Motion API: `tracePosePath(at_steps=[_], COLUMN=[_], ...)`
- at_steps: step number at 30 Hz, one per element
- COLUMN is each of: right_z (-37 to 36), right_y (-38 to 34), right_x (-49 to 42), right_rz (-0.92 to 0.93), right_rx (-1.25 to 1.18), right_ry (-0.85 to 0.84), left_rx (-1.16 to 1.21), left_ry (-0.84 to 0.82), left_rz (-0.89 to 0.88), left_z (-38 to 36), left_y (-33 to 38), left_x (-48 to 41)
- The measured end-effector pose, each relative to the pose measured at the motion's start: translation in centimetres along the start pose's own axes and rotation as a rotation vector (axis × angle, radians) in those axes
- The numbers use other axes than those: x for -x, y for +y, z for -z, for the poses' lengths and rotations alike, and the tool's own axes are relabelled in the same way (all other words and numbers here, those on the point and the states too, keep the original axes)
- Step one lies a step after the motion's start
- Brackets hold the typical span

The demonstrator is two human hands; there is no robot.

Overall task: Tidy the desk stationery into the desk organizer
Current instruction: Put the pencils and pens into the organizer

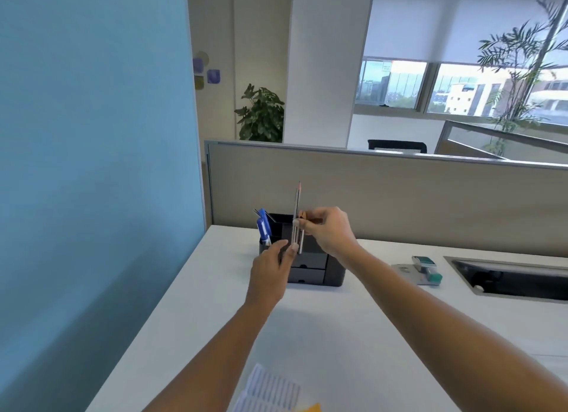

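Striped paper point(270, 390) lies at the near table point(353, 335) edge. Further back, the black desk organizer point(319, 267) holds blue pens point(264, 227) in its left compartment. Both hands pinch upright pencils point(297, 218) over it: left hand point(270, 276) at the bottom, right hand point(329, 230) higher. To the right, a stapler point(425, 268) lies apart, with free table between.

No readable text anywhere. Lined paper point(270, 390) at near table edge: ruled lines only, no writing legible. Sticky notes point(206, 70) on far wall: blank or too blurred. Stapler point(425, 268): no brand discernible.
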State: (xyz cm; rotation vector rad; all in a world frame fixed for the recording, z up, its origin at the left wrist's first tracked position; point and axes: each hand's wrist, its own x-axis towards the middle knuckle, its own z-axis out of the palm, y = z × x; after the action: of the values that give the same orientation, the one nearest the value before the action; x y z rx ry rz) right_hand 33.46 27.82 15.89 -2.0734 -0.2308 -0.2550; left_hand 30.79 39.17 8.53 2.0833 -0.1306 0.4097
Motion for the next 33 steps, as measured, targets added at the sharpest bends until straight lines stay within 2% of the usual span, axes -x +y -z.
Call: tracePosePath(at_steps=[5,10,14,18,21,25,28,33], right_z=[-0.9,-2.9,-4.8,-6.7,-7.5,-7.6,-7.6,-7.9], right_y=[0.9,2.1,4.1,6.3,7.8,8.5,8.5,8.6], right_x=[-5.6,-10.0,-12.0,-12.7,-12.6,-12.2,-12.1,-12.2], right_rz=[0.050,0.066,0.051,0.050,0.029,0.004,-0.006,-0.007], right_rx=[-0.010,-0.042,0.024,0.250,0.390,0.459,0.466,0.518], right_ry=[0.138,0.238,0.231,0.095,0.023,0.000,-0.045,-0.125], left_rx=[-0.553,-0.770,-0.813,-0.811,-0.838,-0.831,-0.875,-0.876], left_ry=[-0.149,-0.153,-0.109,-0.102,-0.108,-0.147,-0.042,-0.011], left_rz=[-0.015,-0.068,-0.155,-0.122,-0.164,-0.146,-0.170,-0.214], left_z=[-2.4,-3.1,-3.0,-3.4,-3.4,-3.5,-3.7,-4.0], left_y=[-2.4,-3.4,-3.8,-4.3,-4.4,-4.7,-4.9,-5.0], left_x=[-2.2,-2.6,-2.6,-2.5,-2.5,-2.7,-2.6,-2.8])
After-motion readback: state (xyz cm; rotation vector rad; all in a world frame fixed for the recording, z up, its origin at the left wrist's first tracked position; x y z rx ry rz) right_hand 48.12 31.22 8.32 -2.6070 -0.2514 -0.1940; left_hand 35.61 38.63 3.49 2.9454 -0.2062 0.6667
